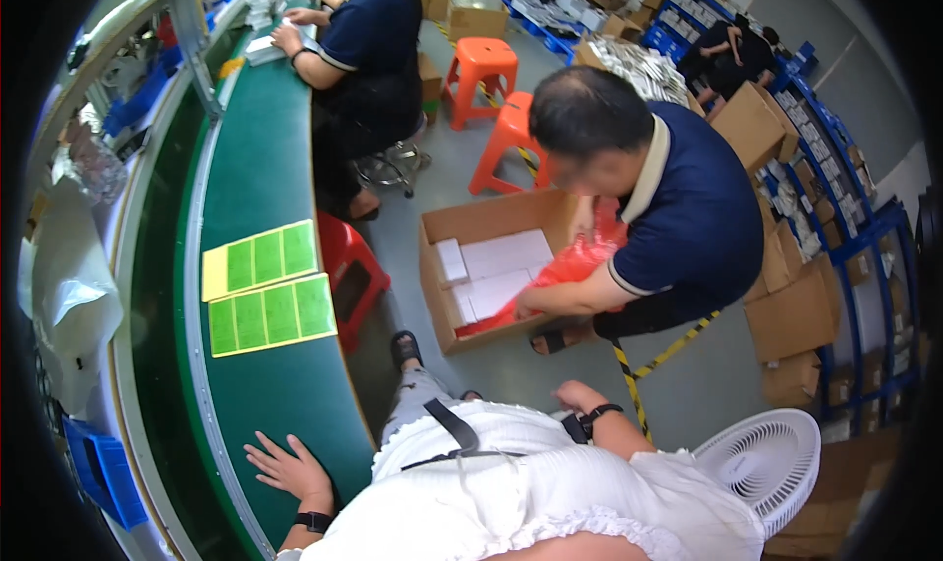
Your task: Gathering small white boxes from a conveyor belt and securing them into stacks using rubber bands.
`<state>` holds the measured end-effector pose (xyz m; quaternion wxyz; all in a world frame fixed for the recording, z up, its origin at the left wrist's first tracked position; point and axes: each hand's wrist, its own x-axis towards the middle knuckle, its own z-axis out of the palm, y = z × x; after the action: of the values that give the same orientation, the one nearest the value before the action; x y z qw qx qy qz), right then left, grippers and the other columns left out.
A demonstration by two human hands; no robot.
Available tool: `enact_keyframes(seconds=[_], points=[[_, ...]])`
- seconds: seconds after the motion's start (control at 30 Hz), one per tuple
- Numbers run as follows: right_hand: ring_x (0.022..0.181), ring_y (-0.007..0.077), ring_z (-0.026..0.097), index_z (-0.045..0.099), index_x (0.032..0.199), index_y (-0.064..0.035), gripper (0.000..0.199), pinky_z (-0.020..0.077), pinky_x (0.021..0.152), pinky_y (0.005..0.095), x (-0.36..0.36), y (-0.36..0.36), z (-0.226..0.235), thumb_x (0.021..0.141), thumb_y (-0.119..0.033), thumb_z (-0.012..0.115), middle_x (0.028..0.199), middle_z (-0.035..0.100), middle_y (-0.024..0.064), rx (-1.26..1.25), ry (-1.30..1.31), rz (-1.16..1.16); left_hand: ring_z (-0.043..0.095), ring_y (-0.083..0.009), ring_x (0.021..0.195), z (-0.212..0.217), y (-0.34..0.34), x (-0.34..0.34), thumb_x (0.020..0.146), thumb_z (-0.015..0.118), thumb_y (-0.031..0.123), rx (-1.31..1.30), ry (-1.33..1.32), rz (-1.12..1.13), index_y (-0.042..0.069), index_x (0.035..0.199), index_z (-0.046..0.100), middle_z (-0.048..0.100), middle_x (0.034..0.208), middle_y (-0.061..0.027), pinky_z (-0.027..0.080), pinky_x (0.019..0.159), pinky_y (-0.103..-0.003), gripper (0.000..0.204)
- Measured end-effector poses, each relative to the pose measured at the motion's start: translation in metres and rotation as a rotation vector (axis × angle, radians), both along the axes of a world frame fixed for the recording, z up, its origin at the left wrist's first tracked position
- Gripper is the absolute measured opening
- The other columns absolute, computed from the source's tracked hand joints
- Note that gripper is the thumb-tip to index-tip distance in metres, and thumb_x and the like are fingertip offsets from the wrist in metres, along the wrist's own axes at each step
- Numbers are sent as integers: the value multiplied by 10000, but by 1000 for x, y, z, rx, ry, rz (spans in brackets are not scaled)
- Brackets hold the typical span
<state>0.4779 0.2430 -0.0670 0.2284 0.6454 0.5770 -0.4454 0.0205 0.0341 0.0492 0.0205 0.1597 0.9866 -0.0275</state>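
One cardboard box (491, 222) holding white packs (503, 256), left hand (287, 466) spread flat on green worktop (285, 384), right hand (578, 396) loosely curled, empty.

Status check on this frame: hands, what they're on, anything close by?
Left hand flat, fingers spread on green bench, holding nothing. Right hand empty, off the bench. Green label sheets lie ahead, untouched.

Right hand (578, 396) fingers hidden behind knee; crouching person's far hand hidden by red bag (570, 266).
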Motion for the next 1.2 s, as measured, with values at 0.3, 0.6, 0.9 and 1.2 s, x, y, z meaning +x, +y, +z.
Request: enact_keyframes(seconds=[0.3,0.6,0.9,1.2], points=[[718,211,614,574,1024,-25,369,476,486,345,9,-19,-3,796,-311,529,881,597,95,-107,-73,-222,112,-300,1327,-26,-9,-10,913,310,425,-79,112,-41,168,1386,184,105,1443,-128,100,1042,-513,553],[906,327,572,619,969,-3,399,435,816,378,14,-43,2,767,-337,537,940,617,189,-198,-162,-156,133,-302,1323,-29,-21,-16,922,269,435,-46,170,-102,167,1385,198,129,1441,-128,123,1036,-510,539],[921,344,561,621,949,0,375,429,829,383,-4,-8,-22,777,-321,533,966,604,201,-133,-41,-27,115,-298,1327,-25,-22,-14,925,219,447,-75,140,-99,145,1387,179,107,1444,-129,98,1047,-489,554],[914,367,557,595,1010,0,383,439,807,384,-59,71,-21,786,-307,546,987,593,215,-133,-44,261,108,-297,1329,-28,-21,-15,927,191,436,-90,159,-96,141,1392,148,94,1446,-130,85,1049,-485,553]])
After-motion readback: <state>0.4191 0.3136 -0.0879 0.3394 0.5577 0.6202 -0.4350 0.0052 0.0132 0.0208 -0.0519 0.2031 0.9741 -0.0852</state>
